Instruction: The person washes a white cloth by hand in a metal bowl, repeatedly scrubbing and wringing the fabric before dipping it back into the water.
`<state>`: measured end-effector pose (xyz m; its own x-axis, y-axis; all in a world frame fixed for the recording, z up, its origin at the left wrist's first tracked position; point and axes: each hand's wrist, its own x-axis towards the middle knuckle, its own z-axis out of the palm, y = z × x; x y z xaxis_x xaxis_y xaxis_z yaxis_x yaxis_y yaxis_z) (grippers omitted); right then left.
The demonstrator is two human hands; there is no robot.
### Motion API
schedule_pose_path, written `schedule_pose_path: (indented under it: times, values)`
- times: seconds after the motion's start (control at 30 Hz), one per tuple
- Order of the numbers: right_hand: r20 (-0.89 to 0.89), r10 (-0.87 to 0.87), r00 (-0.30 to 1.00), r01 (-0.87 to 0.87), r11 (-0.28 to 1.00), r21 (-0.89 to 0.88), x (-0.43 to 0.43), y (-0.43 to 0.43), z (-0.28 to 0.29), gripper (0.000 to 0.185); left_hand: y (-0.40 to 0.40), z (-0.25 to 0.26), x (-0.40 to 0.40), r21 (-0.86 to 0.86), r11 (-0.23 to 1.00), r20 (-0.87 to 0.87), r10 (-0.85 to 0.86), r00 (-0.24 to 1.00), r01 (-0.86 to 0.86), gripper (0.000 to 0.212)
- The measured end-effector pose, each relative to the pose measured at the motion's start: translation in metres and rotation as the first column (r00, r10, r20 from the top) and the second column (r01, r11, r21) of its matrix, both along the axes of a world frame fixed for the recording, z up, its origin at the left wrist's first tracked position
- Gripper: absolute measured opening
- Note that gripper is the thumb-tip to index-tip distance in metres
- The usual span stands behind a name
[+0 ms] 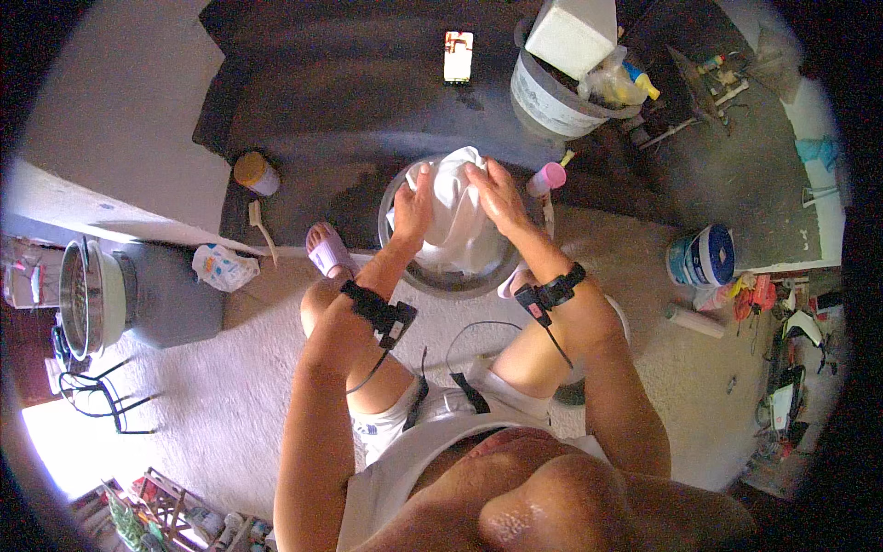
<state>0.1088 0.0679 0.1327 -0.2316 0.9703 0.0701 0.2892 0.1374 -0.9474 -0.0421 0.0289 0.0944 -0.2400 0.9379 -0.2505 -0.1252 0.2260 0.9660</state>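
Observation:
A wet white cloth (455,200) is bunched between my two hands, above a round metal basin (452,286) on the floor between my feet. My left hand (414,207) grips its left side, thumb on top. My right hand (495,193) pinches the folds at the upper right. The lower part of the cloth hangs into the basin, where more pale fabric and some liquid show. Just right of the rim stands a container with a pink lid (552,176). Each of my forearms wears a black strap with a small device and a cable.
Ahead lies a lit phone (458,58), left of a large bucket (559,103) holding a white box and bags. A jar with an orange lid (250,169) and a brush (256,214) are at left, near a plastic bag (224,268). A blue-and-white bucket (700,255) stands right.

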Motion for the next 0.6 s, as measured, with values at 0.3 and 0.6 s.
schedule_pose_path:
  times: [0.3,0.6]
  values:
    - [0.298,0.081,0.951,-0.21,0.877,0.432,-0.042,-0.062,-0.006,0.034,-0.01,-0.013,0.01,-0.063,0.993,0.376,0.116,0.92,-0.099,0.049]
    - [0.115,0.096,0.989,-0.142,0.851,0.506,-0.073,-0.07,-0.003,0.031,0.01,-0.062,-0.007,0.162,0.986,0.908,-0.136,0.395,-0.035,0.053]
